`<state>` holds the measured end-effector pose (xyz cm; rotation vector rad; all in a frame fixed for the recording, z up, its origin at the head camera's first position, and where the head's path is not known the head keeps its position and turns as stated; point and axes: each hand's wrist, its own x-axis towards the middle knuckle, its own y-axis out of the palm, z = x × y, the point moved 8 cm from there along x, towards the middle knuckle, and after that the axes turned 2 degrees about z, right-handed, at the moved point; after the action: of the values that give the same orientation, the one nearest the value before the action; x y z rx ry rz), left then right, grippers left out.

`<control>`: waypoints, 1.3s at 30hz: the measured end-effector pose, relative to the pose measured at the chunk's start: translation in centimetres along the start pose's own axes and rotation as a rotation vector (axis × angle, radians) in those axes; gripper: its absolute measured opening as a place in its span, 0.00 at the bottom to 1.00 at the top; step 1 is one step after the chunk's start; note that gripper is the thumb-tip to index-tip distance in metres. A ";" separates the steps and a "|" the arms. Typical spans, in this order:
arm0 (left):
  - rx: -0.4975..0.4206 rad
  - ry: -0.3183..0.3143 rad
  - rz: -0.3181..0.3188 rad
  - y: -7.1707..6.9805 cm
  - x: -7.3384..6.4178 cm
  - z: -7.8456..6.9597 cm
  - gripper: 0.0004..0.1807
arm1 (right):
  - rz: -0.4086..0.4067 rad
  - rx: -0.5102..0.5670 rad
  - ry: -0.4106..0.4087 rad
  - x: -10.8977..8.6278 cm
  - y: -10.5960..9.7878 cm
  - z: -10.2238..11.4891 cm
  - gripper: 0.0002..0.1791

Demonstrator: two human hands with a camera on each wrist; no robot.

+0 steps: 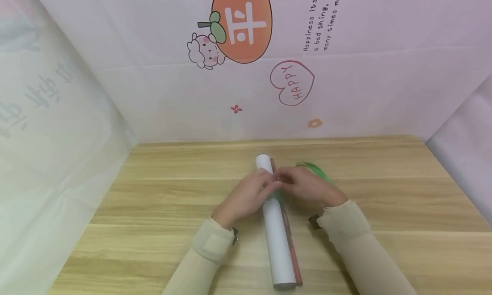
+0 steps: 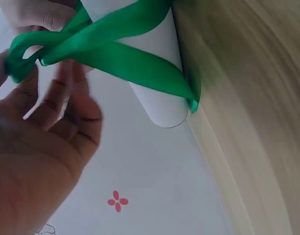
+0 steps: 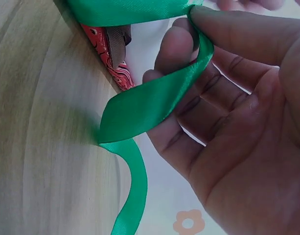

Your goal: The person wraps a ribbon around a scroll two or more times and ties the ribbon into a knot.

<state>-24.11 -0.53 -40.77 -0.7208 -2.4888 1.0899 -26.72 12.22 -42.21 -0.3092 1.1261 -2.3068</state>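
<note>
A white paper roll (image 1: pixel 277 243) lies lengthwise on the wooden table, with a red patterned strip (image 1: pixel 294 258) along its right side. Green ribbon (image 2: pixel 145 68) passes around the roll and crosses into a loop above it. My left hand (image 1: pixel 246 194) reaches over the roll's far half, its fingertips pinching the looped ribbon. From the other side, my right hand (image 1: pixel 310 186) pinches the ribbon between thumb and forefinger. In the right wrist view, a loose length of ribbon (image 3: pixel 135 181) trails below these fingers. The crossing is mostly hidden by both hands in the head view.
The wooden table (image 1: pixel 161 226) meets a white printed cloth (image 1: pixel 173 103) hanging behind it. More pale cloth (image 1: pixel 50 158) hangs at the left side. A ribbon curl (image 1: pixel 317 170) lies beyond my right hand. Dark pieces (image 1: pixel 314 221) show at the wrist cuffs.
</note>
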 end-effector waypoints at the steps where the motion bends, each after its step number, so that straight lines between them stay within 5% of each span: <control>1: -0.014 0.009 -0.004 0.0 0.0 -0.1 0.18 | -0.002 -0.009 -0.001 0.0 0.0 0.0 0.10; 6: -0.066 0.026 -0.011 -0.1 0.0 -0.4 0.15 | -0.002 -0.010 0.006 -0.2 -0.1 0.1 0.10; 16: -0.074 -0.047 -0.024 -1.2 -0.6 -0.2 0.11 | 0.007 -0.008 0.022 -0.2 0.0 0.1 0.08; 22: 0.071 -0.090 -0.093 -3.0 -1.4 0.2 0.10 | 0.000 0.016 0.021 -0.2 -0.1 -0.2 0.09; 30: 0.289 -0.235 -0.217 -5.8 -2.7 1.6 0.17 | -0.011 0.069 0.046 -0.5 -0.8 -0.7 0.12; 35: 0.211 -0.285 -0.255 -8.3 -3.5 2.0 0.13 | -0.007 0.114 0.066 -0.7 -1.2 -0.9 0.12; 39: 0.048 -0.300 -0.249 -10.1 -4.5 2.9 0.15 | -0.015 0.104 0.048 -0.9 -1.8 -0.9 0.13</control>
<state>-25.04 -10.65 -35.46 -0.2363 -2.6938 1.2331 -27.03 14.24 -41.34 -0.2248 1.0248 -2.3879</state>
